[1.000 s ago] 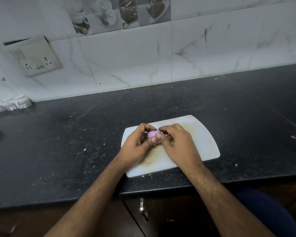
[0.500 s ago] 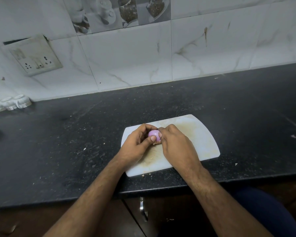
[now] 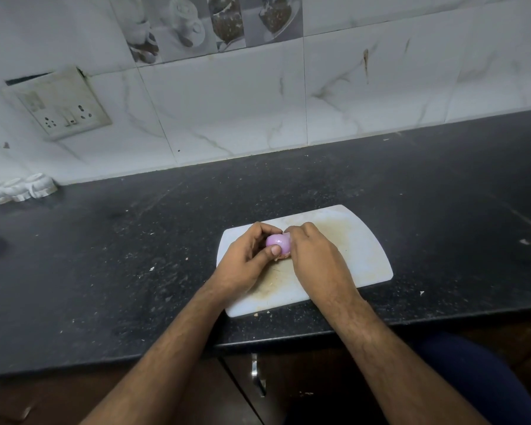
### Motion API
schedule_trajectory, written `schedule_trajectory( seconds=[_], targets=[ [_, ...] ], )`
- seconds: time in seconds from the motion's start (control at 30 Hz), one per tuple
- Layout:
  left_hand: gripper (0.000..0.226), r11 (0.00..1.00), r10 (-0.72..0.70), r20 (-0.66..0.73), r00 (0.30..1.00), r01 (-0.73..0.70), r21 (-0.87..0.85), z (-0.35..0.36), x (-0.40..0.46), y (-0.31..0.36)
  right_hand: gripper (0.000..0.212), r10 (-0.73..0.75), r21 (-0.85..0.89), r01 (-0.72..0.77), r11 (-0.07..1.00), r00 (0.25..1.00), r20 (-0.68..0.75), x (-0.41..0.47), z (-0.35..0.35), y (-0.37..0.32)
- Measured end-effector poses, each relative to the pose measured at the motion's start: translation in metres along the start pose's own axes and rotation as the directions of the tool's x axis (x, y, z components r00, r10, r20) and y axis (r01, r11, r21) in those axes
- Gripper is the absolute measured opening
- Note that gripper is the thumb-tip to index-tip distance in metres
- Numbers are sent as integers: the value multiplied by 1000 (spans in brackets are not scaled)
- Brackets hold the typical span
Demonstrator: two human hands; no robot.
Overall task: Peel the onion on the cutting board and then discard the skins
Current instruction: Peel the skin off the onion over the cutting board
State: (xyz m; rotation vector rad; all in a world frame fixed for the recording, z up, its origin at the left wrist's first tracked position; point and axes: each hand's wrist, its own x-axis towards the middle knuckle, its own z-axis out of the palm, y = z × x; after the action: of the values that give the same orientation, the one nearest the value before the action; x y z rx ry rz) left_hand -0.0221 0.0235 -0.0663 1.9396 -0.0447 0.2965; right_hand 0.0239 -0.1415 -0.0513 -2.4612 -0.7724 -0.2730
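Left hand [image 3: 246, 259] grips the onion [image 3: 278, 243], thumb curled over its near side, while the right hand [image 3: 311, 256], touching its right side, pinches skin [image 3: 284, 256] there.

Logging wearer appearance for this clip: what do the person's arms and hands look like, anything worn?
Both forearms are bare with visible hair; no sleeves reach into view. The left hand and right hand show no gloves, rings, watch or bands. The left thumbnail is short and plain.
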Motion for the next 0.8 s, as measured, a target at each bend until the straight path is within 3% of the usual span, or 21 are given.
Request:
schedule_trajectory(
  seconds=[0.23,0.4,0.57,0.8],
  targets=[
    [25,998,-29,17,999,30,-60,-1,-1,2,25,127,249,-120,961,992,-12,5,-4,7],
    [33,996,-41,-1,999,40,-76,0,-4,8,32,68,321,-43,946,995,-68,0,-6,6],
    [42,995,-32,-35,999,28,-99,0,-6,9,24,-78,164,84,983,996,-46,-4,-7,-1],
    [58,978,-88,-23,996,82,-194,0,-4,4,17,6,312,20,950,997,-81,2,1,10]
  ],
)
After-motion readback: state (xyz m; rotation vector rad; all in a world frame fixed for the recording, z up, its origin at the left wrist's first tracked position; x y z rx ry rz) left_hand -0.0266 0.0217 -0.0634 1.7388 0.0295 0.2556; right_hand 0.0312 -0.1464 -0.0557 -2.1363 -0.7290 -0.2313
